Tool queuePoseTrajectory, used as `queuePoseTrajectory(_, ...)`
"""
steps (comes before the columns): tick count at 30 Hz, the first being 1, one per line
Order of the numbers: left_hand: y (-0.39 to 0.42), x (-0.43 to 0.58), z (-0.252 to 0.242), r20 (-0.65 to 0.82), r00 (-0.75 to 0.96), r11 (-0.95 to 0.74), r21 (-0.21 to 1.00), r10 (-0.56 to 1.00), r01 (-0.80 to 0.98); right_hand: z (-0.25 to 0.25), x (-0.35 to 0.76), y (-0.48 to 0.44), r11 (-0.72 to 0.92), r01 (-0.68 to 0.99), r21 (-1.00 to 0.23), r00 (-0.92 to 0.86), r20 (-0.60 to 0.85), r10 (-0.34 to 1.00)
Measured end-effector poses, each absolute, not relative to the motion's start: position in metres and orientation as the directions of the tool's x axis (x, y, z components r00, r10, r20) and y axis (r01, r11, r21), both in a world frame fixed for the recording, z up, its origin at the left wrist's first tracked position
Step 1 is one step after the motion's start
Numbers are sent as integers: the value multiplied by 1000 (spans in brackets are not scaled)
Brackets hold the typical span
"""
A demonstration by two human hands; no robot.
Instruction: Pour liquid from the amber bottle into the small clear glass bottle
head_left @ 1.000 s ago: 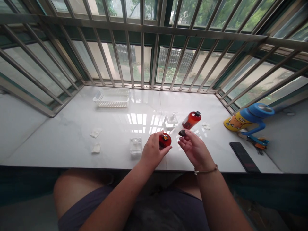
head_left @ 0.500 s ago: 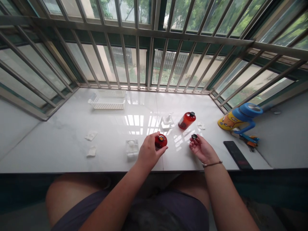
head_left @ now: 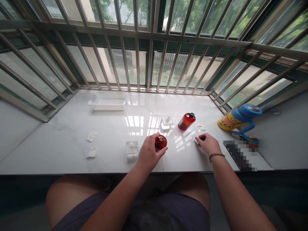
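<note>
The left hand (head_left: 150,152) curves over and grips a round red bottle (head_left: 160,142), its open mouth facing up, above the white marble counter (head_left: 60,150). Further right, the right hand (head_left: 207,144) reaches forward palm down, its fingers pinched narrowly around a small dark cap (head_left: 203,138), mostly hidden.

The left hand (head_left: 151,151) and right hand (head_left: 209,144) have a gap between them, and the tall bottle (head_left: 186,121) stands behind it.
</note>
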State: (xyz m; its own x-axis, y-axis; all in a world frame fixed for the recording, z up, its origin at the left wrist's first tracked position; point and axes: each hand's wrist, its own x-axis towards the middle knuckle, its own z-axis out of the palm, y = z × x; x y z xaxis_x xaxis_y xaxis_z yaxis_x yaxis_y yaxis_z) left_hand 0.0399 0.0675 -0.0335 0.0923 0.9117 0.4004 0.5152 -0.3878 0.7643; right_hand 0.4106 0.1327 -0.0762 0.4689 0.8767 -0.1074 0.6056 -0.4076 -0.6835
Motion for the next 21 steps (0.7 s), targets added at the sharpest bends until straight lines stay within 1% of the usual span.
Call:
queuePoseTrajectory(3,66,40,-35,404,90,-389,761,910,519,-72,425,142,-366,781,-506,404,-37,914)
queuePoseTrajectory(6,65,40,-35,408,110,-399,739,906,543,-70,433,148,-331,868,-371,343,-37,939)
queuePoseTrajectory(10,58,37,-25,464,157,-463,674,872,576,-64,429,142,-317,912,-262,322,-22,946)
queuePoseTrajectory(12,50,34,-14,538,180,-532,621,823,575,-57,415,128,-286,931,-227,303,44,952)
queuePoseTrajectory(13,44,32,-9,579,195,-572,590,791,570,-52,404,117,-244,946,-214,269,96,958)
queuePoseTrajectory(14,36,30,-3,617,213,-612,557,757,562,-47,390,105,-178,959,-221,214,152,965)
queuePoseTrajectory(15,28,29,1,648,231,-647,529,725,549,-41,374,90,-94,962,-258,143,180,973)
queuePoseTrajectory(17,9,26,6,676,267,-695,504,687,512,-31,335,58,65,926,-373,8,192,981)
queuePoseTrajectory(19,-11,24,4,651,311,-708,528,692,469,-27,293,26,194,859,-474,-130,165,978)
queuePoseTrajectory(21,-27,22,-4,593,372,-698,570,714,433,-34,256,-3,282,794,-538,-256,124,959)
